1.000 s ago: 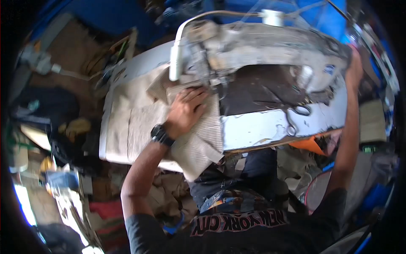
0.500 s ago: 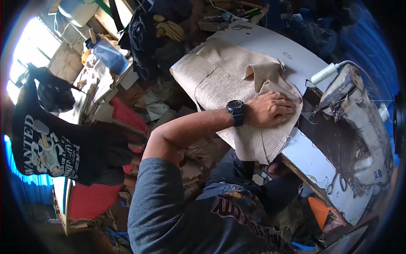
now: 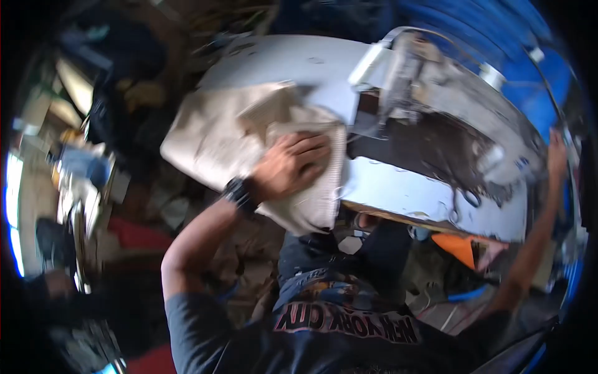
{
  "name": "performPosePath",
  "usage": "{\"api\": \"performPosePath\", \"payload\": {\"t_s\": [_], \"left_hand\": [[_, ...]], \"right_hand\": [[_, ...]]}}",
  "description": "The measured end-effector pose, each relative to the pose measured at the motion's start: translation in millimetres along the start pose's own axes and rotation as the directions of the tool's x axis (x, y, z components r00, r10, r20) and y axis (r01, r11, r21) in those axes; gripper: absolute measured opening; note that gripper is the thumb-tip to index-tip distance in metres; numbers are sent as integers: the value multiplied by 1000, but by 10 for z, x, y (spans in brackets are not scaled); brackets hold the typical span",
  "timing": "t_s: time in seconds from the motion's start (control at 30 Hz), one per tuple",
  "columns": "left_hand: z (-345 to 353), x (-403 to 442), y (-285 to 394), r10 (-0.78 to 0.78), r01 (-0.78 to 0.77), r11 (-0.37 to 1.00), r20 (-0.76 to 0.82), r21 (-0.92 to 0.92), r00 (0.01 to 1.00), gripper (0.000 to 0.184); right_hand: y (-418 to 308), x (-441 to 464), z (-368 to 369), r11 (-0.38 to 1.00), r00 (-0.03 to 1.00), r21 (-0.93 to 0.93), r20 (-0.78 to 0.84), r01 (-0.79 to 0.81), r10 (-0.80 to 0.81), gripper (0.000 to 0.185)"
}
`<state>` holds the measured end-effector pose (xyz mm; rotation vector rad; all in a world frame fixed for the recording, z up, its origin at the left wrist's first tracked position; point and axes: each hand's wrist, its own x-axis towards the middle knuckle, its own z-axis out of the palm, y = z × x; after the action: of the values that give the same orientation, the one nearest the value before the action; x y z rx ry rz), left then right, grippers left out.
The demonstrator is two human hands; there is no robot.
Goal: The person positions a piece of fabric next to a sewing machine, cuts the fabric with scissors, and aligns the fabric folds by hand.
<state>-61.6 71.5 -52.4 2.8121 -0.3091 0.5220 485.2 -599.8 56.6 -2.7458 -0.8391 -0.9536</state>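
My left hand [image 3: 291,163] lies on a piece of beige ribbed fabric [image 3: 208,134], fingers stretched over its right part and pressing it to the table. The fabric is partly folded, and its near edge hangs over the table's front. A black watch is on my left wrist. Just right of the fabric stands a worn grey sewing machine [image 3: 448,87], loose threads near its needle end. Beyond the machine's right end, my right hand [image 3: 556,149] is raised beside a dark upright rod; blur hides its fingers and whether it touches anything.
The white sewing table [image 3: 398,184] has a worn wooden front edge. Scissors [image 3: 464,201] lie near that edge below the machine. A white lamp stick [image 3: 369,64] is fixed by the machine's left end. An orange piece [image 3: 456,248] hangs under the table. Cloth scraps cover the floor at left.
My view has swung to the right, so the table sits further left and level. My right arm has come into view at the right. My left hand stays on the fabric.
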Motion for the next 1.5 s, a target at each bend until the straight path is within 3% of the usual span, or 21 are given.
{"api": "performPosePath", "payload": {"t_s": [0.03,0.1,0.13,0.2,0.27,0.33,0.6,0.7,0.8,0.83,0.87,0.9,1.03,1.1,1.13,1.17,1.2,1.23,1.27,1.3,1.5], "left_hand": [[-52,-2,27,-15,15,1000,-12,-2,1000,43],[-111,13,-11,-12,12,1000,-6,-5,1000,40],[-116,36,-28,-21,22,999,25,-33,999,38],[-173,264,29,62,-63,998,-78,-11,995,35],[-134,542,-22,108,-111,994,-125,-19,986,39],[-81,650,-86,40,-23,982,-88,187,995,48],[94,566,-442,-93,81,993,-144,-82,985,31],[23,636,-360,-185,185,981,-4,-50,983,20],[156,635,-526,-79,74,993,-45,-90,996,16],[154,623,-573,-41,37,992,-33,-124,999,20],[269,527,-741,-60,58,998,-129,-23,990,19],[85,543,-558,-62,65,981,-25,182,998,38],[115,478,-677,-171,204,955,-161,214,972,35],[232,456,-789,-177,147,980,-247,-138,953,18],[400,435,-783,-452,63,541,-227,-839,863,19],[570,355,-1157,-350,195,866,-279,-460,894,19],[396,393,-854,-190,160,981,-374,-109,908,20],[130,433,-521,-205,217,976,-308,6,929,23],[150,407,-631,-94,124,990,-349,62,932,22],[74,469,-503,-120,119,993,-332,-24,936,19],[19,505,-465,-96,48,985,-303,-164,948,15]], "right_hand": [[-752,9,-288,951,932,185,-223,-247,285,44],[-2111,-679,-967,947,915,193,-268,-256,302,39],[-2513,-1033,-943,939,920,224,-237,-262,313,27],[-3474,-1513,-975,823,937,449,188,-349,294,22],[-3866,-1748,-852,902,979,426,200,-63,-26,36],[-3996,-1906,-715,931,965,363,256,-49,-49,39],[-4170,-1911,-951,924,910,350,414,-156,-3,45],[-4150,-1989,-695,992,952,100,286,81,-107,43],[-4041,-1976,-483,984,976,27,127,178,-180,24],[-4062,-1929,-503,989,969,-40,208,141,-130,27],[-4044,-1868,-557,984,959,-68,245,162,-141,31],[-4047,-1827,-606,977,946,-71,274,202,-176,35],[-4028,-1692,-872,990,881,93,451,109,-139,28],[-3908,-1695,-817,986,844,157,519,63,-136,22],[-3954,-1683,-923,971,831,235,550,-49,-91,19],[-3977,-1650,-986,916,795,369,597,-157,-105,30],[-3978,-1698,-852,869,725,439,672,-229,-149,31],[-4171,-1656,-1035,686,663,585,722,-433,-197,23],[-4396,-1633,-1101,538,592,624,763,-567,-260,19],[-4567,-1751,-1013,190,563,615,783,-765,-265,26],[-5400,-1761,-843,-191,500,478,685,-857,-530,45]]}}
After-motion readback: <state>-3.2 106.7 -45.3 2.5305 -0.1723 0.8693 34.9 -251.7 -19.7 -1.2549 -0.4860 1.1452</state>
